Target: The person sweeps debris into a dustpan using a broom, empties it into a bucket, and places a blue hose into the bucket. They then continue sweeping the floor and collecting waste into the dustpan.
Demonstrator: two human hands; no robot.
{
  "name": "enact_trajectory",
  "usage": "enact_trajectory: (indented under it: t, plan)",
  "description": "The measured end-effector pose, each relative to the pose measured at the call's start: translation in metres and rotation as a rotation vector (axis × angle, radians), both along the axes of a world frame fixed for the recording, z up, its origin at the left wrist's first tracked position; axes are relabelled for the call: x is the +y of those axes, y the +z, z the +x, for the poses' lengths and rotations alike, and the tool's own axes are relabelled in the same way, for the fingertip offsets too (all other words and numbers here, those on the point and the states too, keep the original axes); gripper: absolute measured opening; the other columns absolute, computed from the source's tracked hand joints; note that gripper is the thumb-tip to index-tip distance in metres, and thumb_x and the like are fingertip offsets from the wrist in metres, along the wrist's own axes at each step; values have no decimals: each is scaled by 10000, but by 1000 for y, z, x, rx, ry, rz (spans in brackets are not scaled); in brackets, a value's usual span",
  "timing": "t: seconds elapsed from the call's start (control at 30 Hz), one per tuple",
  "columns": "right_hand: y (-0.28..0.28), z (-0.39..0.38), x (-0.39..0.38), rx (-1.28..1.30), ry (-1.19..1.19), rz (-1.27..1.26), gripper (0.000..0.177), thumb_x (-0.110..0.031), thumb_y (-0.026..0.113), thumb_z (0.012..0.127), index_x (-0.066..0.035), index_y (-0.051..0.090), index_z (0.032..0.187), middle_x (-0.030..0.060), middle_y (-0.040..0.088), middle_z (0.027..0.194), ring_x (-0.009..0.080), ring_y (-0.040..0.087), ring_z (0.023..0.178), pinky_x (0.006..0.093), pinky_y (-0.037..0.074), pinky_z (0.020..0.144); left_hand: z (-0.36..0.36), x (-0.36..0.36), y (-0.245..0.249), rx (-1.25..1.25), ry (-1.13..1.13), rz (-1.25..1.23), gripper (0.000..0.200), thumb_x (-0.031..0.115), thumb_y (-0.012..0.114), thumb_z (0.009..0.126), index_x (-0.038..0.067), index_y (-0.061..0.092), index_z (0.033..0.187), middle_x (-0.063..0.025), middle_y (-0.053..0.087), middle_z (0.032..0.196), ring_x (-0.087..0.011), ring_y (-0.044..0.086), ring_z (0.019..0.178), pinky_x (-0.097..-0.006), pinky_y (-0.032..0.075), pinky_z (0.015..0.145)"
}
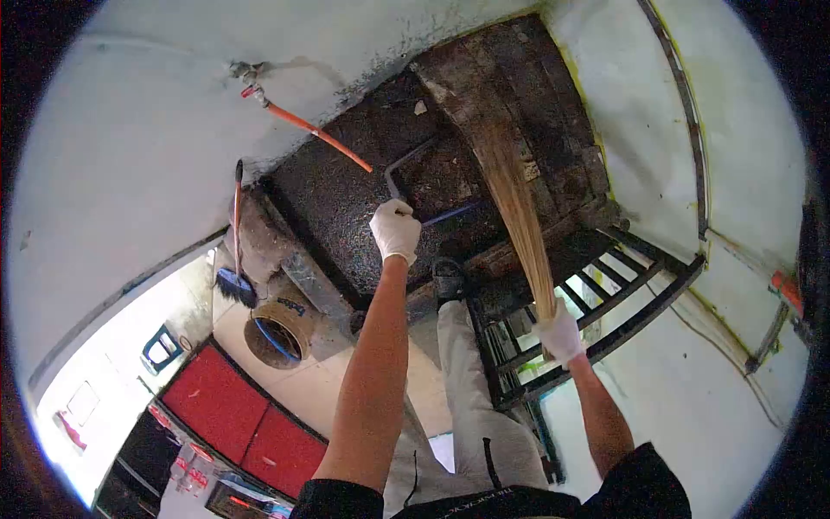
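My right hand (560,336), in a white glove, is closed round the bound end of a long stick broom (523,221). The broom's thin bristles fan out away from me over the dark, wet floor (337,208). My left hand (396,232), also gloved, makes a fist on what looks like a dustpan (393,180) with a grey raised rim and a blue edge. Its inside is dark and hard to tell from the floor. The fingers hide its handle. Broom and dustpan are apart, with the broom on the right.
A black metal rail (596,316) stands at right. An orange hose (320,134) hangs from a wall tap. A blue-bristled broom (235,285) leans at left, near a cardboard drum (285,329) and a red-panelled cabinet (216,389). My sandalled foot (448,278) is at the low ledge.
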State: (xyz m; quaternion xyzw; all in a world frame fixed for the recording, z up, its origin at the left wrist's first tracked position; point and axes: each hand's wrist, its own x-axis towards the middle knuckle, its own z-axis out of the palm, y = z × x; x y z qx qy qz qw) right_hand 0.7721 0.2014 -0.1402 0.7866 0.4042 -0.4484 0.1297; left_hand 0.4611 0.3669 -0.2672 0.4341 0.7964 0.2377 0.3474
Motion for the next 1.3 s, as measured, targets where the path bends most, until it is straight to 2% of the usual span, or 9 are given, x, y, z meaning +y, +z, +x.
enact_trajectory:
  t: [0.2,0.4,0.6,0.77,0.9,0.97,1.0,1.17,1.3]
  plan:
    - [-6,-9,83,-93,141,118,638,-195,665,730,11,417,1280,299,658,943,472,645,899,532,517,812,2,-2,-2,4,6,-27,153,-7,594,697,36,714,781,-162,691,771,-288,678,723,-349,518,698]
    - [-99,-4,204,-151,334,230,623,-205,667,773,9,419,1303,285,671,996,453,661,924,521,539,824,0,0,4,-26,-26,-11,181,-22,583,699,37,727,792,-144,694,746,-211,649,670,-323,503,651]
    - [-121,68,94,-229,314,-42,621,-245,661,801,-20,381,1308,291,662,1036,448,652,979,513,533,859,-12,-2,6,-24,-2,-106,174,-9,611,701,29,730,821,-183,702,792,-325,692,743,-369,536,713]
    - [-60,84,-27,-93,138,-112,653,-215,710,732,-13,439,1291,257,665,1030,439,652,955,470,528,836,-3,7,13,-16,-41,-97,176,-1,620,694,27,729,829,-188,701,798,-328,692,756,-368,533,714]
    - [-3,61,-24,-37,-10,-49,633,-190,696,731,-24,446,1288,233,667,975,421,660,909,447,523,805,2,7,11,15,-31,-70,160,-2,615,690,33,729,798,-181,705,799,-315,695,752,-363,531,709]
    - [5,49,-11,-31,-96,216,534,-225,697,738,-27,496,1192,208,646,877,380,669,859,448,521,759,1,7,18,25,-35,-72,155,0,613,689,35,729,786,-178,706,795,-313,696,749,-364,532,707]
    - [24,34,23,67,-313,86,490,-201,687,746,-20,508,1165,156,639,888,265,657,836,393,518,728,0,9,20,16,-24,-114,147,7,615,690,39,729,777,-174,707,789,-311,696,743,-368,534,705]
    - [-49,40,37,170,-345,214,472,-237,675,770,12,512,1136,118,611,927,231,593,844,380,494,754,2,10,12,45,-60,-115,134,32,630,726,54,737,804,-147,709,780,-269,683,714,-364,521,689]
    - [-104,17,-30,269,-303,-81,601,-283,712,741,48,472,1182,166,633,969,308,632,882,400,514,807,1,11,16,73,-63,-101,130,24,634,703,44,733,786,-161,704,759,-297,693,722,-360,536,704]
